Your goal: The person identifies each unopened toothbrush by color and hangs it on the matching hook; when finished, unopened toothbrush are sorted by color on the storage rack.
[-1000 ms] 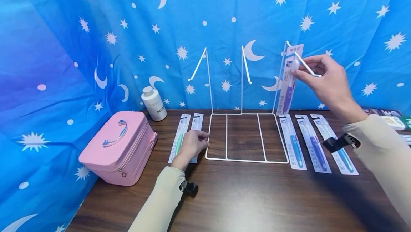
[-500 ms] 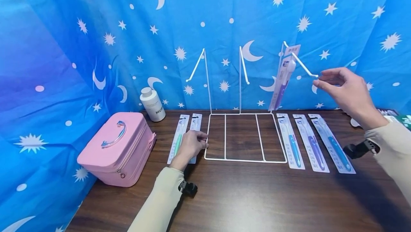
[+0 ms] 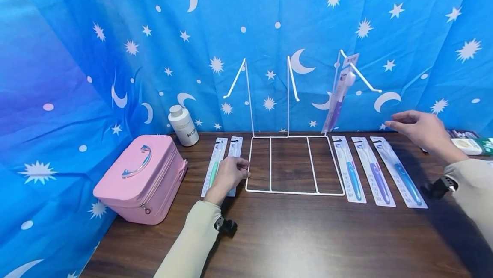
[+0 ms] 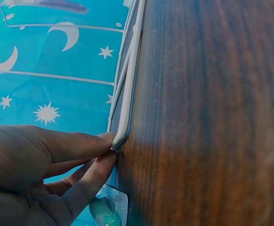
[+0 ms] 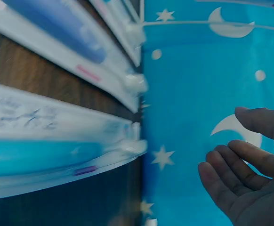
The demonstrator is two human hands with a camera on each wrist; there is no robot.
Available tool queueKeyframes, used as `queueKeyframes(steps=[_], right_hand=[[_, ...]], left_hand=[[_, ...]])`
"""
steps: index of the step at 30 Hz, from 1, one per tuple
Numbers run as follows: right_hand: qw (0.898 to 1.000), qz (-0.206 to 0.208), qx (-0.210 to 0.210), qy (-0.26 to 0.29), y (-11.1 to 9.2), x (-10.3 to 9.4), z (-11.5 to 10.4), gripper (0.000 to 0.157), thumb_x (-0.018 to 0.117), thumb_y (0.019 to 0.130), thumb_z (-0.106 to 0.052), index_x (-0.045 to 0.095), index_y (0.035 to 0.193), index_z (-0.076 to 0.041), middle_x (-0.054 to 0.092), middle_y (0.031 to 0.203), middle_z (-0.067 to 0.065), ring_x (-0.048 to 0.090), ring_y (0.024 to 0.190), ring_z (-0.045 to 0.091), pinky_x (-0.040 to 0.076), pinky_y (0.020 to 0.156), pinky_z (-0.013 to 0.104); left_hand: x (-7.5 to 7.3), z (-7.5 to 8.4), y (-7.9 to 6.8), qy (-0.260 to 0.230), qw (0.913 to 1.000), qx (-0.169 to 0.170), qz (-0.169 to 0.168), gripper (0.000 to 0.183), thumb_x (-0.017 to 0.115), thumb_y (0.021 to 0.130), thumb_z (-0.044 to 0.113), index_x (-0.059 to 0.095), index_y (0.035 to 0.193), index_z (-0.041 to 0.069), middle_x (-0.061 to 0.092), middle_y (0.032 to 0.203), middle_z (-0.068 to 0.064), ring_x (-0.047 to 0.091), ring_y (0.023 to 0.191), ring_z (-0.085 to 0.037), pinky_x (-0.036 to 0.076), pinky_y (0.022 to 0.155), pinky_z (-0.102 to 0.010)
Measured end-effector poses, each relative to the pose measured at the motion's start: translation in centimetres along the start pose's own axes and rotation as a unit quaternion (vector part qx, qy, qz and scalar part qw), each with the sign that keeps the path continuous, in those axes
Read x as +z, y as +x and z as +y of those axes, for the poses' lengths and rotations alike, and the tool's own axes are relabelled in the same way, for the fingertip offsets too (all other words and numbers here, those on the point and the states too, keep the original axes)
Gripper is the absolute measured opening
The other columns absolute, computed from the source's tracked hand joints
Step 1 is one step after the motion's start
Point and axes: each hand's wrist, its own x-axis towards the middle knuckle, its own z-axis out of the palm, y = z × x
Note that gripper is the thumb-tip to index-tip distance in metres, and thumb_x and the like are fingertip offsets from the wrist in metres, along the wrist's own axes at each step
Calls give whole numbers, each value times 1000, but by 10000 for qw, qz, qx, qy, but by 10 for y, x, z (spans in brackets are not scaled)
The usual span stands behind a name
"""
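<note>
My left hand pinches the left side of the white wire rack between thumb and fingers, as the left wrist view shows near a front corner. On the rack's right hook hangs a packaged purple toothbrush, slightly tilted. My right hand is in the air right of that hook, fingers loosely bent around nothing. Below it lie a packaged blue toothbrush, a purple one and another blue one. A green packaged toothbrush and another pack lie beside my left hand, partly covered by it.
A pink case and a white bottle stand at the left. Small packets lie at the far right. The rack's left hook and middle hook jut forward, bare. A blue starry cloth hangs behind.
My right hand has let go of the purple toothbrush on the right hook, drawn away to the right, then dropped lower. The toothbrush hangs there tilted. My left hand keeps its grip on the rack.
</note>
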Motion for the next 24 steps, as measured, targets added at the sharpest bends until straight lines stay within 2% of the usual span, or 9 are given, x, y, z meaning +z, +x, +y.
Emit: queueKeyframes(steps=[3, 6, 8, 12, 15, 20, 24], right_hand=[[9998, -150, 107, -51, 0, 6, 11, 81, 51, 88, -65, 51, 130, 4, 49, 125, 35, 46, 106, 49, 40, 74, 55], [9989, -426, 212, 31, -2, 11, 22, 84, 52, 87, -66, 50, 129, 7, 47, 126, 36, 43, 110, 52, 38, 79, 61], [9963, -688, 417, 286, -3, 15, 27, 86, 54, 87, -66, 47, 132, 8, 42, 130, 36, 40, 114, 53, 36, 82, 64], [9906, -1078, 720, 443, -4, 19, 35, 89, 57, 85, -66, 44, 132, 9, 35, 134, 39, 32, 117, 57, 30, 86, 69], [9895, -1233, 741, 156, -3, 23, 38, 89, 58, 84, -67, 46, 130, 9, 34, 133, 40, 32, 115, 58, 31, 85, 69], [9851, -1492, 860, -5, -1, 26, 40, 91, 61, 82, -66, 47, 129, 11, 31, 133, 42, 30, 116, 59, 33, 87, 70], [9850, -1459, 919, -112, -1, 27, 42, 85, 65, 84, -59, 50, 125, 13, 35, 129, 42, 35, 112, 58, 36, 84, 69]], left_hand=[[1, -1, 0, 1, 10000, -18, 19, 26, 77, 79, 3, 74, 104, 7, 68, 77, 2, 62, 69, -10, 48, 64, -26], [1, -1, -1, -6, 10000, -39, 30, 26, 77, 79, 3, 74, 104, 8, 67, 78, 2, 62, 69, -10, 48, 65, -27], [1, -1, -1, -16, 10000, -46, 37, 26, 77, 79, 3, 74, 104, 8, 67, 78, 2, 62, 70, -10, 48, 66, -27], [1, -1, 0, -8, 10000, -38, 50, 26, 77, 79, 4, 74, 104, 8, 68, 78, 1, 62, 70, -10, 48, 65, -27], [1, -2, 0, 9, 10000, -40, 49, 26, 77, 79, 4, 74, 104, 8, 68, 78, 2, 62, 69, -10, 48, 64, -27], [1, -3, 0, 18, 10000, -38, 42, 27, 78, 78, 4, 74, 104, 8, 67, 77, 2, 61, 69, -10, 48, 65, -26], [2, -2, 1, -14, 10000, -39, 37, 26, 78, 79, 4, 74, 104, 9, 68, 77, 2, 62, 69, -10, 48, 64, -27]])
